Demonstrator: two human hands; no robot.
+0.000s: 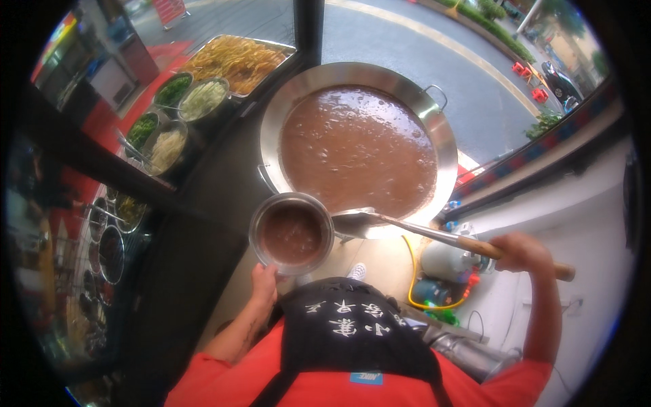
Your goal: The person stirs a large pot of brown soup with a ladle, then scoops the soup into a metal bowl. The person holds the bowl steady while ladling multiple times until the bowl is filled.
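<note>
My left hand (265,284) grips the near rim of a round metal pot (255,250), which holds brown liquid. My right hand (521,253) is closed around the wooden handle of a long metal spatula or ladle (422,229). Its metal head lies at the near rim of a very large steel pan (447,173), just right of the pot. Brown, bubbling soup or sauce (356,147) fills the pan's middle. The pot is held close against the pan's near left side.
Bowls of chopped greens (175,90) and shredded vegetables (204,99) stand at the left beside a tray of fried food (236,58). A gas cylinder (442,259) and a yellow hose (410,285) are at the lower right. Window frames flank the pan; a street lies beyond.
</note>
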